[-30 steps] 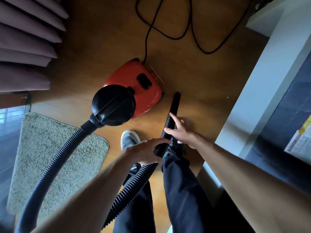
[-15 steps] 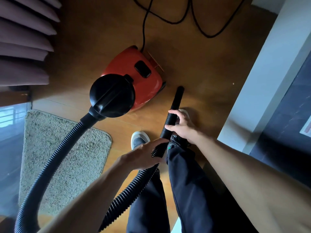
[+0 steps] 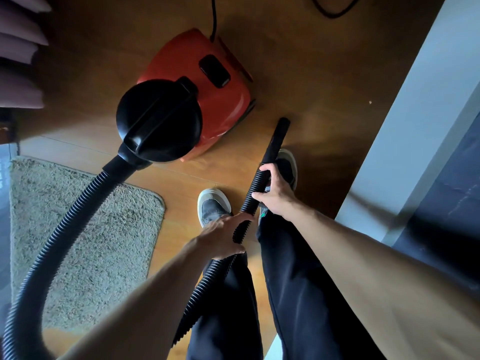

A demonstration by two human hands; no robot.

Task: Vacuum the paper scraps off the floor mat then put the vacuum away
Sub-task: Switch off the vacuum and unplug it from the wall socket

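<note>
The floor mat (image 3: 85, 229) lay far left, no scraps on it that I could make out. The ribbed hose (image 3: 78, 211) looped across it to the red vacuum (image 3: 220, 105), parked on the wood floor. Left hand (image 3: 223, 235) had its fingers curled round the hose, and right hand (image 3: 275, 196) was wrapped round it just below the stiff nozzle (image 3: 276, 141). Hose looked light and floppy, so I'd grab near the rigid end. The canister's probably the heavy bit.

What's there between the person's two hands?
In the head view, a stretch of the ribbed black hose runs between the left hand and the right hand; both grip it.
</note>
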